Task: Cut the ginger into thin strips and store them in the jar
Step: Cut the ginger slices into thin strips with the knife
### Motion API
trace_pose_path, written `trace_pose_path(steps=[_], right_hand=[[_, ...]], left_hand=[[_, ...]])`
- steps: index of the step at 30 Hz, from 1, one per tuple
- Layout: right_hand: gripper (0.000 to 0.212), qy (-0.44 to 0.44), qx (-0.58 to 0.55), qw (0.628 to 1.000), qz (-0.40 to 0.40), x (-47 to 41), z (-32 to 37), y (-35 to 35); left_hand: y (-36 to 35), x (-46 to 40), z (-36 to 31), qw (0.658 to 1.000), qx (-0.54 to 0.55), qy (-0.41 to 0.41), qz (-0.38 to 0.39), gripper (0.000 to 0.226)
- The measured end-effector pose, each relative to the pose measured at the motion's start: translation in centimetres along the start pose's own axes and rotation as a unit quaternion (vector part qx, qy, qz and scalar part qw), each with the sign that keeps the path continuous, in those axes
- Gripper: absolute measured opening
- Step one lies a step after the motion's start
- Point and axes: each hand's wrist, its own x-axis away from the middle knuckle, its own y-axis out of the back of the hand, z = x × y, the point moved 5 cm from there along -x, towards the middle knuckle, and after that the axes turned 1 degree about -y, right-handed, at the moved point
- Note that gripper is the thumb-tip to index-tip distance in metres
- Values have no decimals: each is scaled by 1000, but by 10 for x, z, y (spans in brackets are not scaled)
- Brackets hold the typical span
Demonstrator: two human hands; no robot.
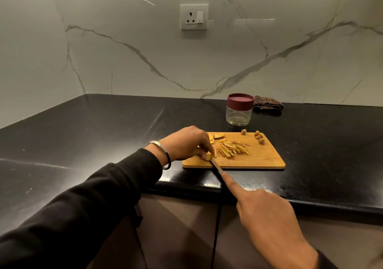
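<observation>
The left hand (187,143) pinches a ginger slice (209,156); the right hand (267,212) grips the knife (216,166). Strips (233,149) lie beyond, apparently half done; the jar (239,111) stays capped.

Ginger strips (232,150) on cutting board (263,159)

Board (259,159) on bench (103,134) nr front edge; strips (232,149) mid-board; jar (239,111) behind board, cloth (267,103) right of jar.
</observation>
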Motion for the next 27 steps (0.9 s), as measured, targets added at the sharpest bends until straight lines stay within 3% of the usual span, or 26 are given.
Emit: trace_pose_path(steps=[7, 14, 27], right_hand=[[64, -3, -37, 999, -2, 1, -2, 2], [59, 0, -98, 995, -18, -14, 0, 4], [55, 34, -136, 990, -8, -53, 23, -4]], left_hand=[[-7, -2, 3, 1000, 4, -5, 16, 44], [-3, 14, 4, 996, 19, -13, -88, 4], [4, 12, 1, 995, 0, -5, -100, 7]])
